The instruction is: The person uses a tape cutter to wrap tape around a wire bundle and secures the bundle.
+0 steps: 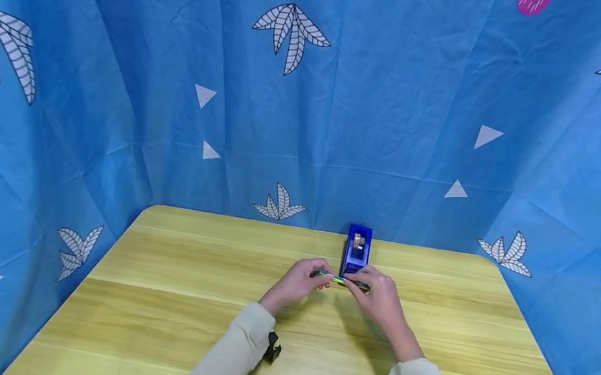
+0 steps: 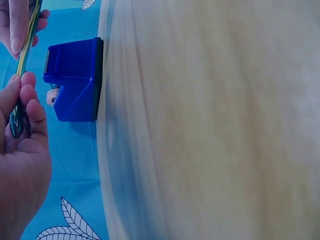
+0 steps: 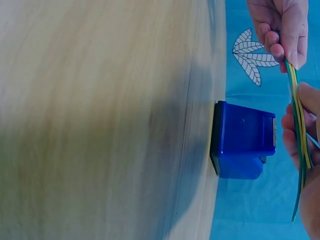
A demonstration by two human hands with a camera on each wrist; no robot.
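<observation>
Both hands hold a thin bundle of green and yellow wires (image 1: 339,279) just above the table. My left hand (image 1: 298,284) pinches it on the left between thumb and fingers. On the right, the thumb and fingers of my right hand (image 1: 380,300) grip the same bundle, with a short stretch showing between the hands. Loose wire ends (image 3: 301,185) hang past the right hand in the right wrist view. In the left wrist view, bent wires (image 2: 17,122) lie within the left palm. Right behind the hands stands a blue tape dispenser (image 1: 355,269) with a roll of tape in it.
The wooden table (image 1: 168,317) reaches back to a blue patterned curtain (image 1: 380,128), which also hangs along both sides. Dark wrist mounts (image 1: 272,348) stick out from the sleeves near the tabletop.
</observation>
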